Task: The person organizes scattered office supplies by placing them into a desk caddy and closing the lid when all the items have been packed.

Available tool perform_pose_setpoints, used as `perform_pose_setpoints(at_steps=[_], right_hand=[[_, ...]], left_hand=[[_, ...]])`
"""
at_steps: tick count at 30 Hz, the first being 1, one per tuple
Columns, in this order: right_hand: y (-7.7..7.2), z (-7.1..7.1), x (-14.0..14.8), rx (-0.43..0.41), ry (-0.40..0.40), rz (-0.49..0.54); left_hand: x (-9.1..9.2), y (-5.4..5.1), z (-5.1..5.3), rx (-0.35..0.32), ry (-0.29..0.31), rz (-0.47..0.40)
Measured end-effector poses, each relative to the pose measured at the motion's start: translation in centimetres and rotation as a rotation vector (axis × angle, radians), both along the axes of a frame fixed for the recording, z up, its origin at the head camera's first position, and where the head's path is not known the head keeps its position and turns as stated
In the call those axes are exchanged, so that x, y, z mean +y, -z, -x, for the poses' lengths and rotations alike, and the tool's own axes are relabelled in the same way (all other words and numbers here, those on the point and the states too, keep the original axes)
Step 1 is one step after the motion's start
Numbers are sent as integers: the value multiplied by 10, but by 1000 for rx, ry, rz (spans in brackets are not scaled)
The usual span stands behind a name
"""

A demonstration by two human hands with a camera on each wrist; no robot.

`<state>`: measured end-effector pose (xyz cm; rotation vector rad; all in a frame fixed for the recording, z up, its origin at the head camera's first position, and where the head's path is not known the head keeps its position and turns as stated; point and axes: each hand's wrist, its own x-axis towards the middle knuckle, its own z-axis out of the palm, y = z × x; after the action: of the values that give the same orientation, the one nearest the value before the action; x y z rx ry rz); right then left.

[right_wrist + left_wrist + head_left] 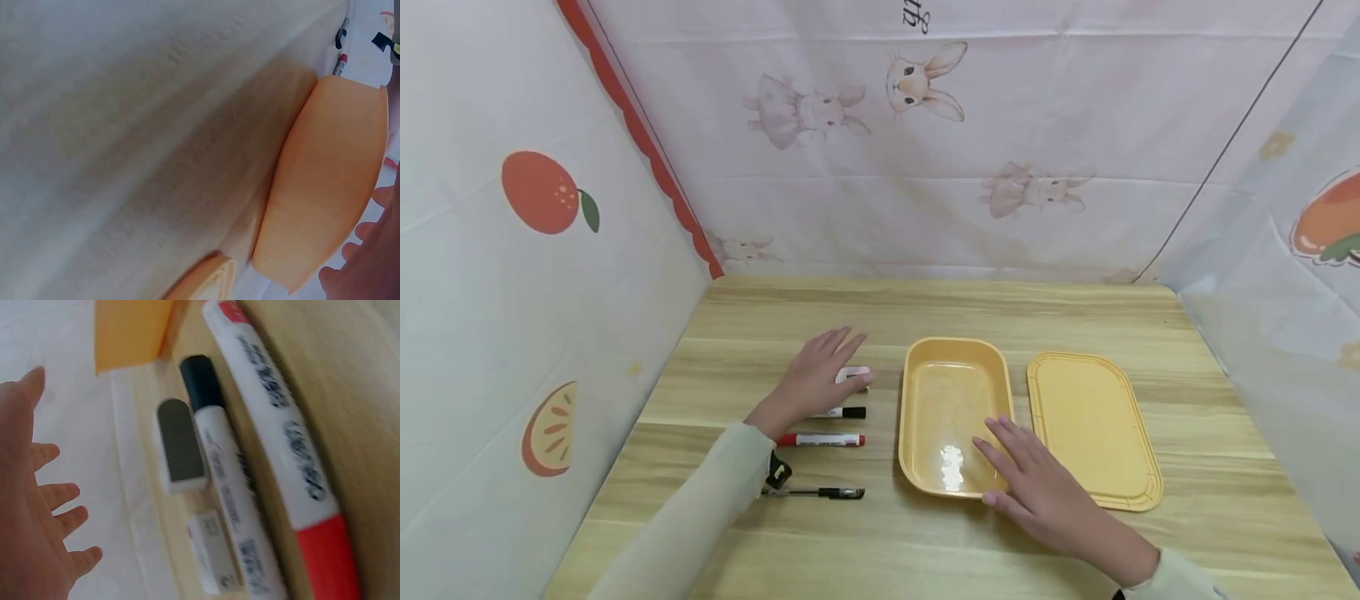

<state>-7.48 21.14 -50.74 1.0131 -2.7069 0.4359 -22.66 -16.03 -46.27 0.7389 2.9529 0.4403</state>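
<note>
Right hand (1045,496): fingers loosely spread, empty, over near-right rim of yellow tray (932,417); lid (1097,433) right of them. Pen (841,493), red marker (831,440), black-capped marker (854,412): right ends level, nearer than left hand (816,372), likely rowed for easy picking. Its fingers wide, empty; white block (848,372) by thumb.

Bare left hand (815,372), fingers extended, is nearer the left edge of the wood-grain surface (1210,433) (arm in a pale sleeve (700,500)); bare right hand (1039,489), fingers apart, nearer its right edge.
</note>
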Motion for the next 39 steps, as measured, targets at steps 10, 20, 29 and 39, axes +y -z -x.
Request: perform_pose_setpoints(at_steps=[10,20,29,39], right_hand=[[10,-5,-1,38,11,20],[15,-7,0,38,31,-19],[14,-7,-2,79,28,14],[16,-8,-2,69,26,16]], left_hand=[[-30,26,11,16,-59,49],[-47,38,14,-31,-77,24],[-61,45,12,-42,-59,-37],[-77,47,15,-160,-123,-157]])
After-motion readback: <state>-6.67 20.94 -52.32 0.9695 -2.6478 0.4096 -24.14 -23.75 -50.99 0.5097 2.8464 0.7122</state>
